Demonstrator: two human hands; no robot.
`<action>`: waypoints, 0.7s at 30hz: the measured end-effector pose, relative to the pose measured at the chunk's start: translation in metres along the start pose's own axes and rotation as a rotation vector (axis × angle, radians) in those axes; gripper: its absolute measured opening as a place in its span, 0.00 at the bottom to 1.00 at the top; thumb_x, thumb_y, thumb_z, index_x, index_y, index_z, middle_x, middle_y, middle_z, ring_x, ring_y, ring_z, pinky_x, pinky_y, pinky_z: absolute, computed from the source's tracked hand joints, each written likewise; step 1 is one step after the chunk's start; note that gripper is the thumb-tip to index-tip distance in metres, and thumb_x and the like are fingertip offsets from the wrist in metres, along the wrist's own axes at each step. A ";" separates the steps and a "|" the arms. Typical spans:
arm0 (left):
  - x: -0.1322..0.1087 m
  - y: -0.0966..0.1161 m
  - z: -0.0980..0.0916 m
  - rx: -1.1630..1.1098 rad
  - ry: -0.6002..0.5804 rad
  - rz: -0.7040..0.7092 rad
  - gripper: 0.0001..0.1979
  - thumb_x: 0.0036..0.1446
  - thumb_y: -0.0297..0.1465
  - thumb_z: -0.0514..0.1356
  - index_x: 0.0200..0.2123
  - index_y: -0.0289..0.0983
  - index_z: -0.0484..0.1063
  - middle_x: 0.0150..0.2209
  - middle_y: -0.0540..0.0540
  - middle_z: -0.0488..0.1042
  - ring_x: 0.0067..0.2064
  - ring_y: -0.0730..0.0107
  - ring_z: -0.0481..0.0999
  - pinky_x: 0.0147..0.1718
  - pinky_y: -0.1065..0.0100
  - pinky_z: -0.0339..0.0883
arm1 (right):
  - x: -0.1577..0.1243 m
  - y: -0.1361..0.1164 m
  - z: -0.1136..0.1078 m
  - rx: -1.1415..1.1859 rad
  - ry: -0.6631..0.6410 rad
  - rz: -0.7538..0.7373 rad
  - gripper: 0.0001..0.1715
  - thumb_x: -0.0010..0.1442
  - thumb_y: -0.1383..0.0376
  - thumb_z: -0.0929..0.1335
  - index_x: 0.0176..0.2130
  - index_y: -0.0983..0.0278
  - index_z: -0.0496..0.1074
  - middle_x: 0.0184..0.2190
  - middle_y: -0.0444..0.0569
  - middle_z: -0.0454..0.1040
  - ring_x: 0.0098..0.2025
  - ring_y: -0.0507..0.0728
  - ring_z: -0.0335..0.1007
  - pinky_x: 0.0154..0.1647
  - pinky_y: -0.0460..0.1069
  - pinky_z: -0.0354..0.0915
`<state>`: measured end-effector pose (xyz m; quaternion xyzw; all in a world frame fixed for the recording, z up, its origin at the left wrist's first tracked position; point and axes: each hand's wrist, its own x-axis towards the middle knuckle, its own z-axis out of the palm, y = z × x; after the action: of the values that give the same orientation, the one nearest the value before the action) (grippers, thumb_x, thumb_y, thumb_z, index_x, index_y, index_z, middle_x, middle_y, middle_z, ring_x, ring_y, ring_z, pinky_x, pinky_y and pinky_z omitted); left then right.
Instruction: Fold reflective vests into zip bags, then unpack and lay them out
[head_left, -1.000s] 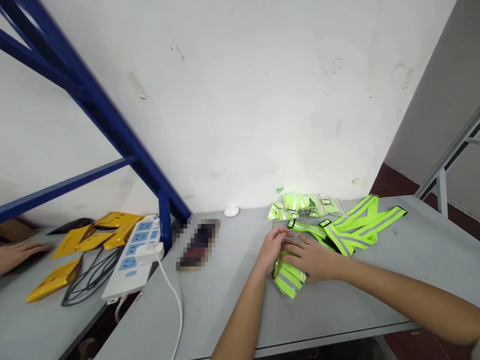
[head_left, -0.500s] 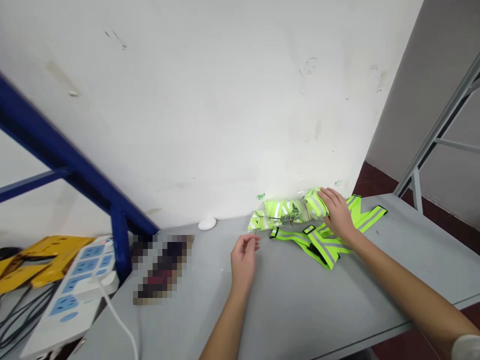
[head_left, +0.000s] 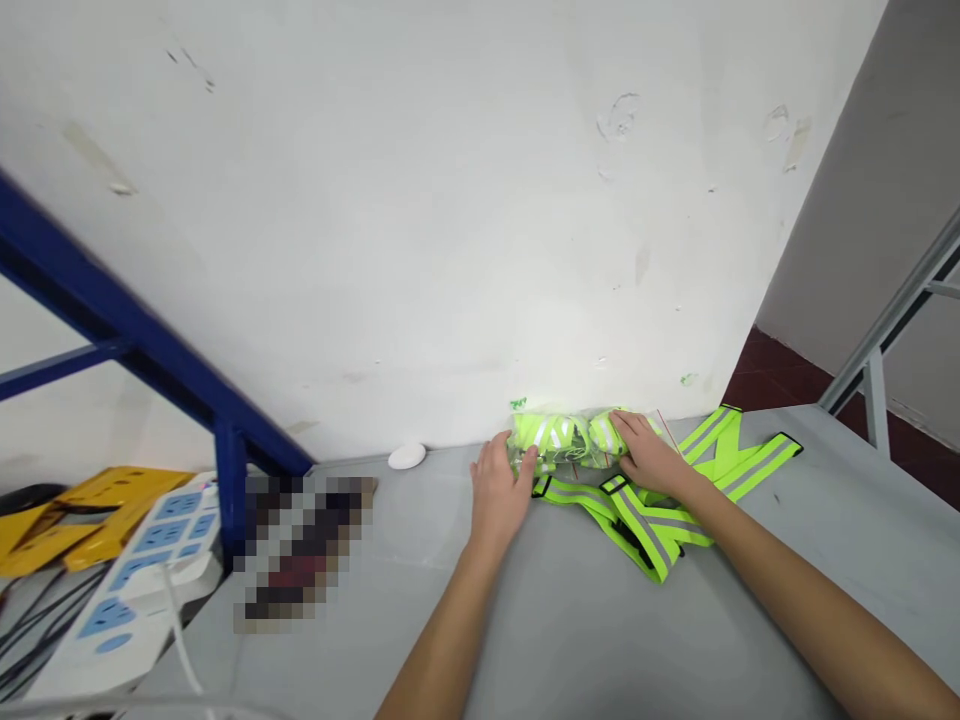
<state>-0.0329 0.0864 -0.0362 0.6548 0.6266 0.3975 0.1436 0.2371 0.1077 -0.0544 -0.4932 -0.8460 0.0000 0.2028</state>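
Note:
Against the foot of the wall lie clear plastic bags of folded neon-yellow reflective vests [head_left: 559, 436], with silver stripes showing through. My left hand [head_left: 501, 495] is curled round the left end of the bags, its thumb on the near side. At the right end, my right hand [head_left: 651, 458] has its fingers bent over another bagged vest [head_left: 602, 434]. An unpacked reflective strap vest [head_left: 652, 525] with black buckles is spread on the grey table [head_left: 585, 620], partly beneath my right hand and forearm.
A small white oval object [head_left: 406, 456] sits by the wall, with a blurred-out item [head_left: 307, 550] nearer on the left. A blue metal frame [head_left: 232, 470] rises beside a power strip [head_left: 142, 580], cables and yellow packaging [head_left: 112, 505]. A grey metal frame [head_left: 874, 400] stands at right.
My left hand has moved up and right from the bare table onto the left end of the bags. My right hand has shifted slightly, and the bagged vests are closer together.

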 end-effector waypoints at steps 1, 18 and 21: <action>0.006 0.003 0.004 0.026 -0.015 -0.017 0.27 0.62 0.46 0.51 0.58 0.37 0.61 0.56 0.34 0.68 0.60 0.47 0.64 0.60 0.44 0.50 | 0.001 -0.001 -0.001 0.012 -0.007 0.004 0.42 0.56 0.71 0.59 0.67 0.67 0.45 0.65 0.59 0.53 0.66 0.65 0.47 0.63 0.63 0.55; -0.003 0.003 0.022 0.108 0.332 0.200 0.15 0.62 0.36 0.52 0.50 0.36 0.67 0.59 0.33 0.62 0.61 0.48 0.59 0.61 0.44 0.47 | -0.027 -0.010 -0.033 -0.006 0.113 -0.057 0.30 0.67 0.58 0.60 0.65 0.62 0.53 0.63 0.57 0.61 0.65 0.63 0.53 0.66 0.68 0.43; -0.020 0.027 0.029 -0.018 0.172 0.420 0.13 0.61 0.34 0.53 0.48 0.39 0.67 0.54 0.36 0.65 0.59 0.53 0.63 0.59 0.50 0.55 | -0.064 -0.009 -0.044 0.007 0.144 -0.031 0.22 0.67 0.59 0.60 0.58 0.62 0.64 0.52 0.57 0.72 0.54 0.63 0.66 0.59 0.63 0.57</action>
<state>0.0084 0.0720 -0.0428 0.7333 0.4830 0.4785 0.0093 0.2720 0.0408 -0.0344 -0.4780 -0.8367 -0.0357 0.2650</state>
